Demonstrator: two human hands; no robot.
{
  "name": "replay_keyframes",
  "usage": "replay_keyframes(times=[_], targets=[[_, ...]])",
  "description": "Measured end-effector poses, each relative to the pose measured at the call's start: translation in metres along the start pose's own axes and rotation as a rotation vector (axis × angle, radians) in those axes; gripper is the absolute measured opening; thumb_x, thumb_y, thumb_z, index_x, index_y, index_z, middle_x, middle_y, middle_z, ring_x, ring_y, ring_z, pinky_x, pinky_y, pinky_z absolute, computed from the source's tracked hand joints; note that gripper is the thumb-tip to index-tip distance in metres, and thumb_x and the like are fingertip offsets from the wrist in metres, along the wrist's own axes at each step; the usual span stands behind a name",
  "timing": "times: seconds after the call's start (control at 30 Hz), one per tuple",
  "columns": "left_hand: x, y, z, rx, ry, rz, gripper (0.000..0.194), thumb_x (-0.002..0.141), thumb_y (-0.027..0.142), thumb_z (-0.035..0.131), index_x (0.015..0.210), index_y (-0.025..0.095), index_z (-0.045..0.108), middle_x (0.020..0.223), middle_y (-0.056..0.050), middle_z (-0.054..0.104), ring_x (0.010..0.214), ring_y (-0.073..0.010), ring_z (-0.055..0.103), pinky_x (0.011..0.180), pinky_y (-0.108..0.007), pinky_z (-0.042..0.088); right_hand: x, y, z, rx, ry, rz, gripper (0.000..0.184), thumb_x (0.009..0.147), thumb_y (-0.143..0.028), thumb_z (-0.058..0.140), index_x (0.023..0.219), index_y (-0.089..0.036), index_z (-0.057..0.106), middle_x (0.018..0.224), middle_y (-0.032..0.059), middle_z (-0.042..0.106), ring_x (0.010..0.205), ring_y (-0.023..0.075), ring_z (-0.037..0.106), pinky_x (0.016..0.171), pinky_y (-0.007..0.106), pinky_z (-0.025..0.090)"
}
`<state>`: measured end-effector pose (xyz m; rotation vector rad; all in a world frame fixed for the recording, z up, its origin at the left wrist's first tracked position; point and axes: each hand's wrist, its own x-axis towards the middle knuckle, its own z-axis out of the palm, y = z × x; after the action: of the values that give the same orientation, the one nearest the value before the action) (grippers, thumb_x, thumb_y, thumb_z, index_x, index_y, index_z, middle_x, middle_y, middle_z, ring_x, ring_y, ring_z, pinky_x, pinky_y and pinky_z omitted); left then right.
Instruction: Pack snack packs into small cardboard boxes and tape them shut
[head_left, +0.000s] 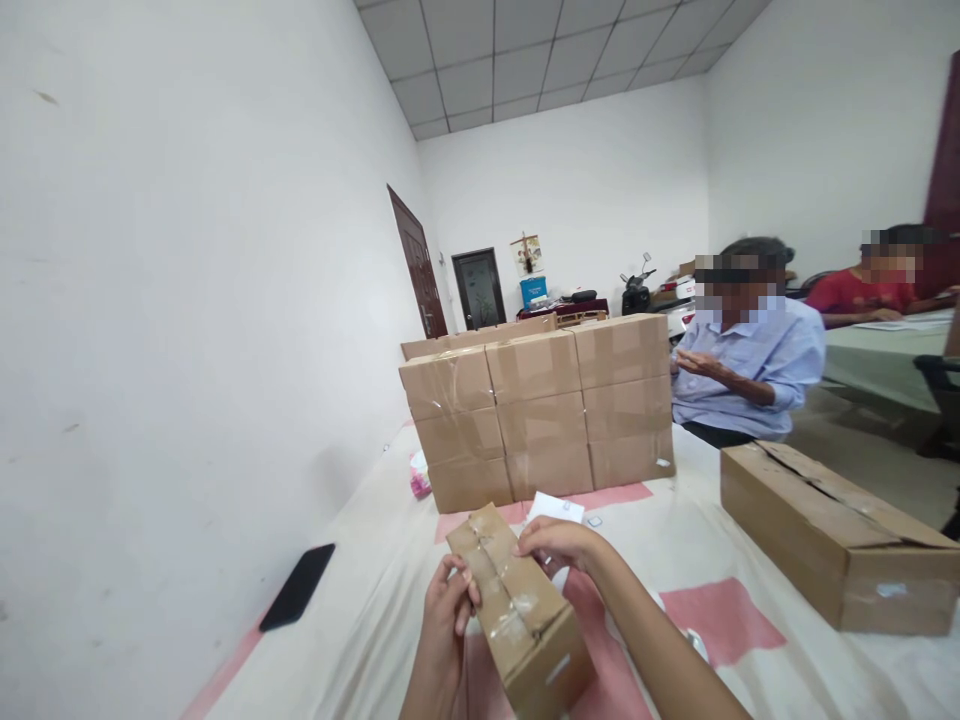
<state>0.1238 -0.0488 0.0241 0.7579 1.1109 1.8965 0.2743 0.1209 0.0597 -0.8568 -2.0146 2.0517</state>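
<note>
The left grip [453,597] and right grip [559,543] hold a taped carton [519,606], near; stacked cartons [541,418] stand far, a larger box [829,538] right, all contents hidden.

Box [514,610]: brown cardboard, oblong; top flaps met at a taped seam; near end bore a pale patch; was held aslant, low in view.

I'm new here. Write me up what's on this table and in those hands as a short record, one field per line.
Left hand: gripping the left side of a taped box
Right hand: touching the box's right top edge
Ahead: stack of brown boxes
Right: larger carton, gap along its top seam
Left: flat black slab, perhaps a phone
Nearby: person in pale blue shirt
</note>
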Motion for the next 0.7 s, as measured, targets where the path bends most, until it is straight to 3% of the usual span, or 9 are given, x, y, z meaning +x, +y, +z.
replay_keyframes(times=[0.53,0.7], targets=[[-0.008,-0.005,0.012,-0.120,0.107,0.022,0.056,0.059,0.045,0.086,0.080,0.021,0.040,0.052,0.010,0.052,0.036,0.0017,0.022,0.043,-0.013,0.013,-0.005,0.012,0.009,0.149,0.060,-0.126,0.022,0.057,-0.028,0.073,0.063,-0.019,0.053,0.051,-0.0068,0.046,0.047,0.0088,0.044,0.046,0.020,0.034],[-0.011,-0.011,0.014,-0.226,0.129,0.017,0.054,0.061,0.040,0.088,0.081,0.022,0.041,0.053,0.011,0.052,0.038,0.0003,0.028,0.044,-0.012,0.023,-0.004,0.018,0.009,0.178,0.066,-0.125,0.025,0.056,-0.030,0.073,0.064,-0.020,0.052,0.048,-0.0081,0.044,0.044,0.0081,0.041,0.044,0.020,0.031]])
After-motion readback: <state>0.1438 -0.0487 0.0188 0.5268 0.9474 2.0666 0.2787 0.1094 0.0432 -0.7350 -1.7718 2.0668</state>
